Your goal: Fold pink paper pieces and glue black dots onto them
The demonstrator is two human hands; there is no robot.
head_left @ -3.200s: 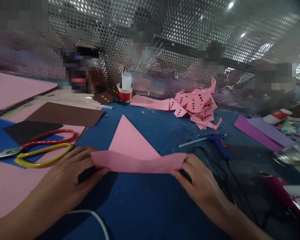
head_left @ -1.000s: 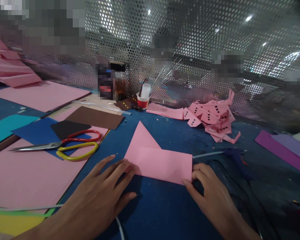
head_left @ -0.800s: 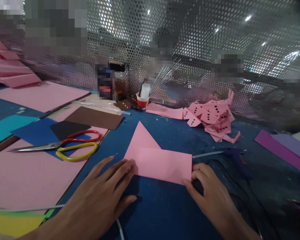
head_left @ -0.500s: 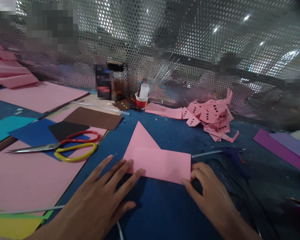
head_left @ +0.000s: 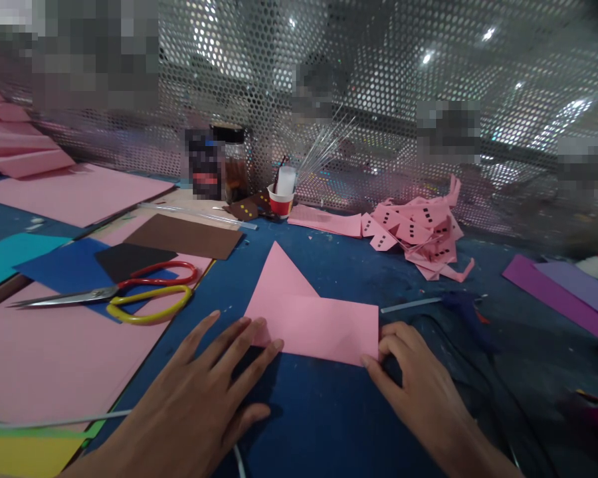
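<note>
We record the left hand (head_left: 199,398) open and flat on the tabletop (head_left: 323,418), fingers spread. Its fingertips (head_left: 275,345) touch the lower left edge of the folded pink paper (head_left: 319,322). The right hand (head_left: 421,382) has its fingers bent, with the knuckles raised. Its fingertips meet the paper's right edge and the thumb lies at the lower right corner. We cannot tell whether this hand pinches the sheet or only presses on it.

The paper lies flat between the two hands, a rectangular flap towards the person and a triangular point away from them.

To the left, scissors with red and yellow handles (head_left: 110,291) rest across a large pink sheet (head_left: 50,352) and a dark blue one. A black sheet (head_left: 129,256) and a brown sheet (head_left: 184,236) lie just beyond them.

To the right, near the right hand, a blue glue gun (head_left: 461,304) lies blurred.

Further back we note a pile of pink cut pieces with black marks (head_left: 418,229), a red paper cup (head_left: 282,203) and a dark jar (head_left: 235,174), all set against a perforated metal screen (head_left: 379,99). Purple sheets (head_left: 563,292) lie at the far right.
</note>
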